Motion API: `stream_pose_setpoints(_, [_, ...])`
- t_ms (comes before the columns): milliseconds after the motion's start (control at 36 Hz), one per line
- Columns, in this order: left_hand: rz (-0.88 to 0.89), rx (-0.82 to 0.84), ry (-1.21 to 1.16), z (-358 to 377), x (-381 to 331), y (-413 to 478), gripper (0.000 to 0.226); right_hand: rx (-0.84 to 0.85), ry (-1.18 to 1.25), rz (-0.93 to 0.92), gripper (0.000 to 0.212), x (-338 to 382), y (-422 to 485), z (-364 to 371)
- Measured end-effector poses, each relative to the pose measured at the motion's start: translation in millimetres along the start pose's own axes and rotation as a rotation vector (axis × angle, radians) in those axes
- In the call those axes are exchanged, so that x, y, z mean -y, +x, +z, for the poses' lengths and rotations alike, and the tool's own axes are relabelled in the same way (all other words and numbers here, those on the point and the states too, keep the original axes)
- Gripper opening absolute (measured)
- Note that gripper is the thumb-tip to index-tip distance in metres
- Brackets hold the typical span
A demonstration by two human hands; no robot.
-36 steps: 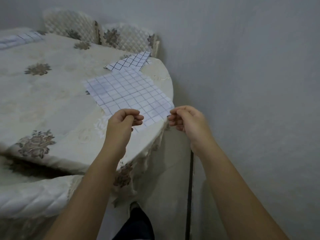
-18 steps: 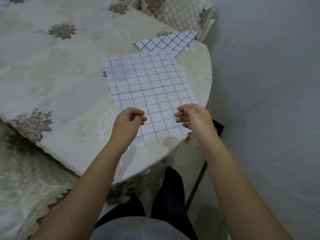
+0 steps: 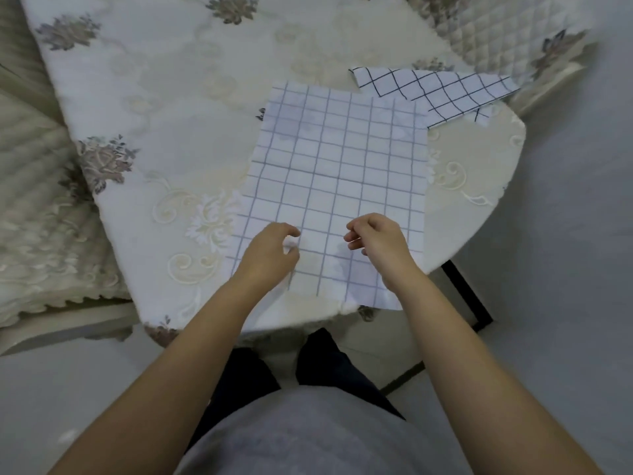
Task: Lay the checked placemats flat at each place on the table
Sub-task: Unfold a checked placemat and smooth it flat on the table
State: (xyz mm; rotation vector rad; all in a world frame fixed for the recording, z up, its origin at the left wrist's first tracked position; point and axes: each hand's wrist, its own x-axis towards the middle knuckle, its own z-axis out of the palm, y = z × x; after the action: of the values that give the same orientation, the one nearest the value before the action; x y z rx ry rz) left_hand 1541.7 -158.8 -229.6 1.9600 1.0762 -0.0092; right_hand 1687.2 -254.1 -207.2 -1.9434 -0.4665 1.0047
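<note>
Cream cloth with raised floral embroidery covers the round table (image 3: 178, 97), whose curved rim runs along the near and right sides above a grey floor. One checked placemat (image 3: 339, 166), pale with thin blue-grey lines, lies flat near the person, its near edge reaching the rim. Both hands hang over its near end. The left hand (image 3: 270, 255) is over the near-left part, fingers loosely curled, thumb and forefinger apart. The right hand (image 3: 376, 245) is over the near-right part, fingers also loosely curled inward. Soft shadows sit on the cloth beneath both; whether any fingertip touches the fabric is hard to tell.

Beyond it, a second placemat (image 3: 445, 90) with darker lines lies at an angle, and the pale one's far-right corner overlaps it.

Quilted, flower-printed chair covers (image 3: 507, 32) show past the table's far right, cut off by the frame. A ribbed cream cover with a scalloped edge (image 3: 37, 207) fills the left. A black bar (image 3: 466, 296) runs under the table's right rim, and the rest of it is hidden.
</note>
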Motion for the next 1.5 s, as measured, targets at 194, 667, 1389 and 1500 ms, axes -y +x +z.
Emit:
stream_pose_setpoints(194, [-0.037, 0.012, 0.385, 40, 12, -12, 0.054, 0.197, -0.256, -0.138, 0.013, -24, 7, 2])
stream_pose_setpoints(667, [0.042, -0.118, 0.621, 75, 20, -37, 0.069, 0.433, -0.820, -0.403, 0.040, -72, -8, 6])
stream_pose_setpoints(1389, [0.093, -0.078, 0.688, 85, 18, -45, 0.055, 0.187, -1.046, -0.793, 0.033, -113, -17, 6])
stream_pose_setpoints(1500, [0.092, -0.056, 0.689, 89, 17, -45, 0.053, 0.207, -0.984, -0.766, 0.025, -111, -17, 2])
